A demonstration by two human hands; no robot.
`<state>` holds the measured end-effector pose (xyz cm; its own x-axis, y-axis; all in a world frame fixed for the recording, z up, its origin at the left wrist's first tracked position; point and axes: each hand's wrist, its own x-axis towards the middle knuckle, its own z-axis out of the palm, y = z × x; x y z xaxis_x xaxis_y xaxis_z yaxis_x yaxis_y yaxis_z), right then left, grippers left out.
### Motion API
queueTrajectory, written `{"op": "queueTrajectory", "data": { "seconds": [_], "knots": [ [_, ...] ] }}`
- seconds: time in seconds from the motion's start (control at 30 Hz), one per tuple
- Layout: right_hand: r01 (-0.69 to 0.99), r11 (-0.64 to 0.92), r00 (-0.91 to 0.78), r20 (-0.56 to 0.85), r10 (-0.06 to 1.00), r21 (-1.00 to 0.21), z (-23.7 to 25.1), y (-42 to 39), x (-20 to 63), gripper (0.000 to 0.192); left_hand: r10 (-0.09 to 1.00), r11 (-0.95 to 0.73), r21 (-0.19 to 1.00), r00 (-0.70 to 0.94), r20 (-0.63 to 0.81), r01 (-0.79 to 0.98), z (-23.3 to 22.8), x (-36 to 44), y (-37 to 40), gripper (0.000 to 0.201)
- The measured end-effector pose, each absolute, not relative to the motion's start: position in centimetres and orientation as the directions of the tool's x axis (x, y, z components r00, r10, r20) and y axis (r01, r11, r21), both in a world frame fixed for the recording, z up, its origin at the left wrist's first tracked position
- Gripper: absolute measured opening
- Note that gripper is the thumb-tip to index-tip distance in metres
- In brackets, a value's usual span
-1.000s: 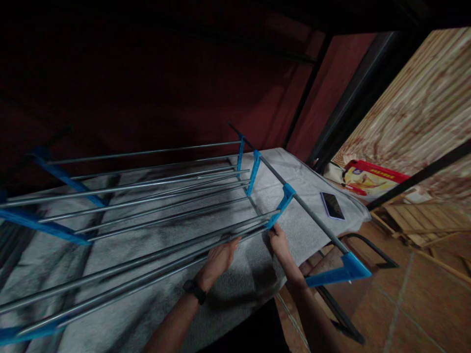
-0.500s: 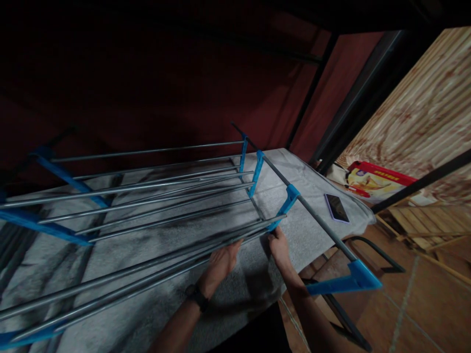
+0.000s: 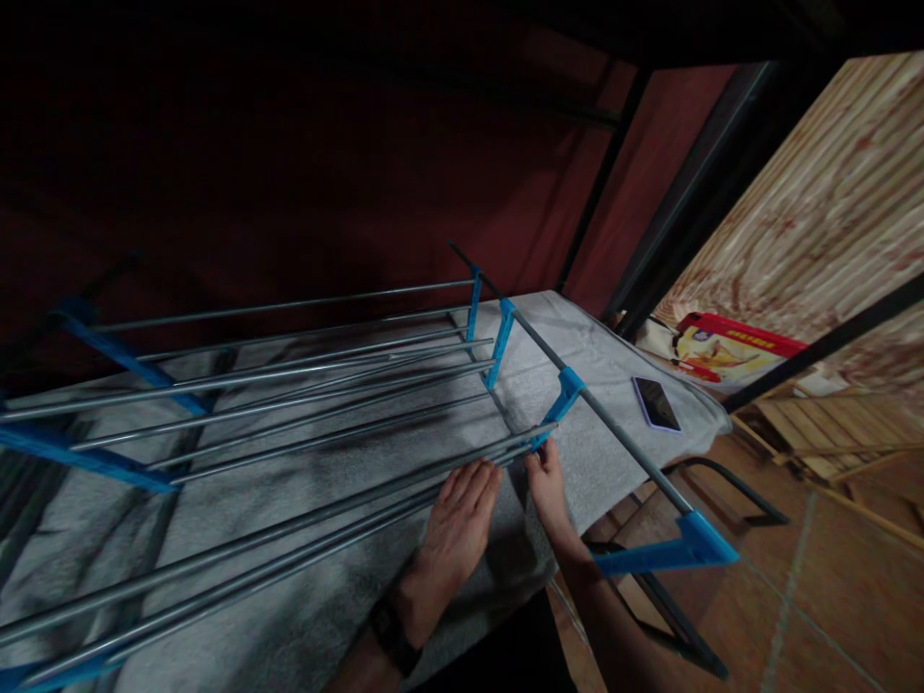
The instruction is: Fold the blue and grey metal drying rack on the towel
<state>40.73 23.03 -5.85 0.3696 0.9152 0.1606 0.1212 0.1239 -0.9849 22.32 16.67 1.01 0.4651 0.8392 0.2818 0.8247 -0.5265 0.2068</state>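
Over a grey towel-covered surface (image 3: pixel 303 616) in a dim, red-walled room, I worked on a metal-and-blue-plastic shoe rack (image 3: pixel 289 385) lying on its side. My left hand (image 3: pixel 462 515) had lifted from its earlier curl under the rods and lay flat, fingers spread and extended, along the nearest steel rods (image 3: pixel 303 534), its tips close to where they meet the blue plastic side bracket (image 3: pixel 554 416). My right hand (image 3: pixel 547 481) stayed at the bracket's lower end, fingers closed around the rod ends there, though the exact grip was hard to read in the low light. Judging from the shift, I seemed to be steadying the rods with the open palm while the other hand held the joint, so the rods were apparently not yet fully seated. The long grey upright tube (image 3: pixel 613 433) ran out past the edge toward another blue bracket (image 3: pixel 671 551) hanging over the tiled floor (image 3: pixel 830 597). A smartphone (image 3: pixel 655 403) lay face-up on the towel, well apart from my hands, and a red-and-yellow box (image 3: pixel 732 348) rested beyond it.
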Motion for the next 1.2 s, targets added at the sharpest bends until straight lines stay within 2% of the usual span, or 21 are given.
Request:
{"op": "queueTrajectory", "data": {
  "seconds": [0.07,0.2,0.27,0.5,0.73,1.07,1.2],
  "knots": [
    [0.129,0.138,0.388,0.178,0.905,-0.982,-5.4,23.2,40.6,0.048,0.913,-0.395,0.252,0.347,0.212,0.884,2.7,23.9,18.6,0.042],
    [0.153,0.121,0.352,0.168,0.921,-0.981,-5.0,23.5,41.1,0.036,0.909,-0.38,0.373,0.416,-0.017,0.847,4.0,26.4,22.4,0.038],
    [0.153,0.118,0.33,0.163,0.93,-0.981,-4.9,23.6,41.4,0.034,0.902,-0.369,0.42,0.429,-0.055,0.829,3.9,26.9,23.2,0.037],
    [0.195,0.115,0.3,0.171,0.939,-0.974,-4.4,23.5,41.3,0.032,0.904,-0.363,0.534,0.427,0.004,0.764,4.5,26.7,22.6,0.041],
    [0.177,0.15,0.317,0.201,0.927,-0.973,-3.7,23.5,40.9,0.039,0.917,-0.383,0.543,0.38,0.124,0.747,3.7,26.9,23.1,0.037],
    [0.15,0.155,0.309,0.195,0.931,-0.977,-4.4,23.6,41.0,0.036,0.889,-0.431,0.531,0.443,0.115,0.729,3.6,26.6,23.4,0.039],
    [0.133,0.147,0.3,0.181,0.937,-0.98,-4.4,23.6,41.0,0.039,0.875,-0.455,0.56,0.466,0.135,0.692,3.4,26.5,23.5,0.04]
  ]
}}
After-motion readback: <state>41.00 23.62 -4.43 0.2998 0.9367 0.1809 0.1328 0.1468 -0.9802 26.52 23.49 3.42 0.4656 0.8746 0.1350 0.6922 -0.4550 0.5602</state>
